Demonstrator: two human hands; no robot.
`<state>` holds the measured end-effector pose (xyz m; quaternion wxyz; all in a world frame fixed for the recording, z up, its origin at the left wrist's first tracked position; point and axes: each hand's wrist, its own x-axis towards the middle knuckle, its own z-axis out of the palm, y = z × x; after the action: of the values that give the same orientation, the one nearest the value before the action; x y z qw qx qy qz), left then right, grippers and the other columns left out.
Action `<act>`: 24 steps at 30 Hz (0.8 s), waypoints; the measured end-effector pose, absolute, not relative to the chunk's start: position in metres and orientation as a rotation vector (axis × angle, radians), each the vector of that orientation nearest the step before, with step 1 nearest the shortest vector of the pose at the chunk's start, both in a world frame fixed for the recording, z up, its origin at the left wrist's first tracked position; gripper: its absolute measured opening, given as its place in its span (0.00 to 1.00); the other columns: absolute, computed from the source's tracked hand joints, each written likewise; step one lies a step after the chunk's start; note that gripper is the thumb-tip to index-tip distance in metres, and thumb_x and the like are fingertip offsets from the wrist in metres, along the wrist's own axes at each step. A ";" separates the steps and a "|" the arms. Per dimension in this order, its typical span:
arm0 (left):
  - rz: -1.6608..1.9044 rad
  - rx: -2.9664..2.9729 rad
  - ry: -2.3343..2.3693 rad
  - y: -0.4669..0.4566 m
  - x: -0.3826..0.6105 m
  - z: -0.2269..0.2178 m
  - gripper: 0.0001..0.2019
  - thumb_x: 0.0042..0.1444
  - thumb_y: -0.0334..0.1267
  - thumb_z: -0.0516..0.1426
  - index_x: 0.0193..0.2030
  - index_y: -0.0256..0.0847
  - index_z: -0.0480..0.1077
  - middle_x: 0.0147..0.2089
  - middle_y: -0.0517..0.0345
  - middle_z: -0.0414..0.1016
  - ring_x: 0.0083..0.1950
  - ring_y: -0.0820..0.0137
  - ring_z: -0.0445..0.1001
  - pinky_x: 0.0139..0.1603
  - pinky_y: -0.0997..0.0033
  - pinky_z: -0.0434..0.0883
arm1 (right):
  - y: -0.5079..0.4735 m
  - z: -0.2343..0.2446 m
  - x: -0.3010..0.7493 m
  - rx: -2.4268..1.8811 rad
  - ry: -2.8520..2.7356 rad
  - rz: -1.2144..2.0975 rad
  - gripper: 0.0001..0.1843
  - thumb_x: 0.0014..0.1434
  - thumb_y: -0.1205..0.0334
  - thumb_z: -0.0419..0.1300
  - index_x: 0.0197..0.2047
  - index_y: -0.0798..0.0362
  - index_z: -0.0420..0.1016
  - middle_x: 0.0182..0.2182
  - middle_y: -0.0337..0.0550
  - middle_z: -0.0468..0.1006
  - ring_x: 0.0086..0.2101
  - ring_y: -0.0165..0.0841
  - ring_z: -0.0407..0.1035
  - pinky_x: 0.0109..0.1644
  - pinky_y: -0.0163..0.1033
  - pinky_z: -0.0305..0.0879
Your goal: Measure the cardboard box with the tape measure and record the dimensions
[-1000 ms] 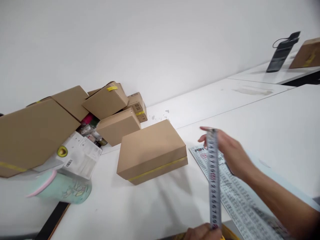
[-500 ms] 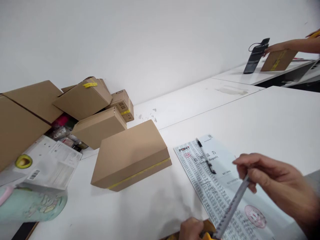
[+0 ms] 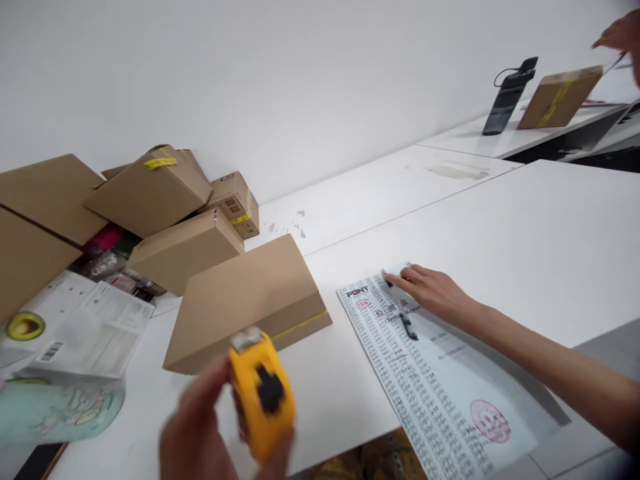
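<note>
We see a yellow tape measure (image 3: 267, 427) with a black patch on its face and a greyish end on top; it is blurred, raised and tilted before the nearest cardboard box (image 3: 250, 290), hiding part of that box's lower edge. Our left hand (image 3: 200, 427) is closed around it, thumb and fingers on opposite sides. Our right hand (image 3: 435, 290) reaches down to a dark pen (image 3: 407, 327) lying on a pale printed booklet (image 3: 425, 387), its fingers bent and touching the pen's far end; we cannot tell whether they are clamped on it. That hand covers some of the booklet's title. The booklet lies on the white table (image 3: 330, 373), right of the box, its near end reaching past the table edge. To our left, behind a mint-green container (image 3: 65, 407), we have a white package (image 3: 110, 327) with an avocado picture and more piled boxes (image 3: 150, 187). Far right, another person's hand (image 3: 623, 40) is above a small taped carton (image 3: 557, 100) beside a dark bottle (image 3: 505, 100).
</note>
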<state>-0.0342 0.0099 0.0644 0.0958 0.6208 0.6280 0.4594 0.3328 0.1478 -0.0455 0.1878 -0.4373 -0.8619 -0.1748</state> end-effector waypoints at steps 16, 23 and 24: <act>0.945 2.268 2.430 0.155 -0.065 0.092 0.25 0.59 0.46 0.62 0.60 0.38 0.71 0.60 0.39 0.75 0.61 0.44 0.73 0.60 0.39 0.70 | 0.141 -0.039 0.331 -1.367 -1.935 0.284 0.10 0.69 0.61 0.52 0.34 0.48 0.66 0.24 0.38 0.71 0.25 0.32 0.64 0.28 0.39 0.61; 1.425 2.781 1.087 0.108 0.041 0.033 0.12 0.62 0.29 0.57 0.52 0.37 0.72 0.48 0.48 0.81 0.52 0.61 0.78 0.55 0.58 0.75 | 0.121 -0.051 0.306 -1.346 -1.340 1.067 0.19 0.63 0.42 0.61 0.33 0.50 0.69 0.33 0.47 0.77 0.30 0.35 0.70 0.35 0.43 0.67; 1.203 2.763 0.897 0.101 0.060 0.018 0.10 0.64 0.30 0.56 0.51 0.36 0.72 0.48 0.48 0.81 0.51 0.61 0.78 0.55 0.59 0.76 | 0.123 -0.054 0.305 -1.350 -1.317 1.075 0.20 0.62 0.42 0.62 0.32 0.49 0.68 0.29 0.44 0.76 0.28 0.34 0.69 0.33 0.43 0.66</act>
<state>0.0602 0.1011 0.0184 -0.0014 0.8788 0.2851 0.3827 0.3052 0.1230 -0.0541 0.4663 -0.5502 -0.5367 0.4379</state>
